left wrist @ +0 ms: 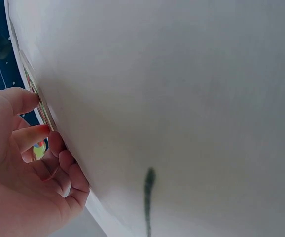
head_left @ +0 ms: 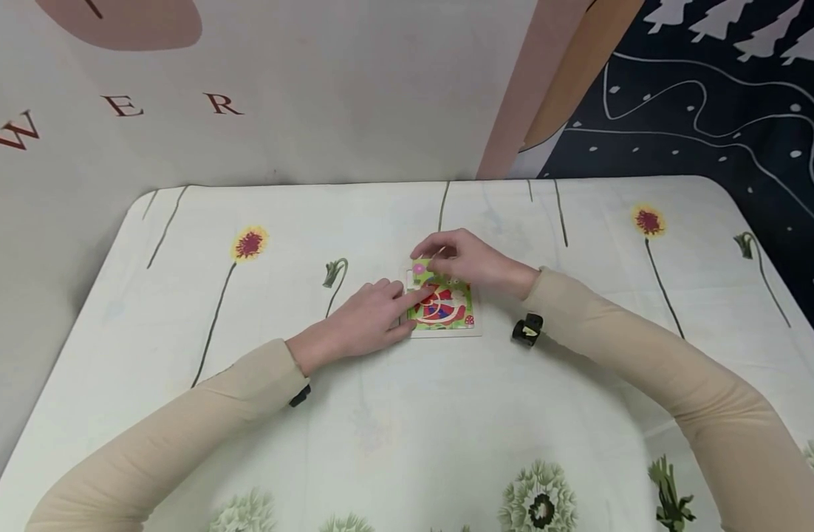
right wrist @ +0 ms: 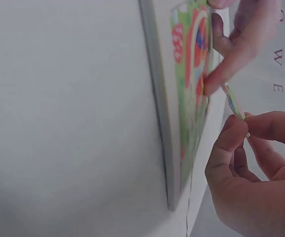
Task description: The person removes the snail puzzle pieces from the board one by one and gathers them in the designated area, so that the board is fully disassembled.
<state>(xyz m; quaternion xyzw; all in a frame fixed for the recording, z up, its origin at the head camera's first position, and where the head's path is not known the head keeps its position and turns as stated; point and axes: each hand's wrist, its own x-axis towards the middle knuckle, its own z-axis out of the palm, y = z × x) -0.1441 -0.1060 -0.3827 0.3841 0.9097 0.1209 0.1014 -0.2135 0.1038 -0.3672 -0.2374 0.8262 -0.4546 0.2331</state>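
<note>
A small picture puzzle [head_left: 447,309] in a pale frame lies flat on the table, printed in green, red and white. The index finger of my left hand [head_left: 367,319] rests on its picture, while the thumb is at the near left of the frame. My right hand [head_left: 473,260] pinches a thin green puzzle piece [head_left: 419,269] with a pink spot, over the puzzle's far left part. In the right wrist view that puzzle piece [right wrist: 234,104] is tilted between thumb and fingertips, apart from the board. The left wrist view shows the puzzle's edge [left wrist: 44,108] only narrowly, behind the fingers.
A white tablecloth [head_left: 394,428] with printed flowers and stems covers the table. Behind the table's far edge stands a pale wall [head_left: 354,111] with letters, and a dark patterned panel [head_left: 699,111] is at the right. Dark bands are on both wrists.
</note>
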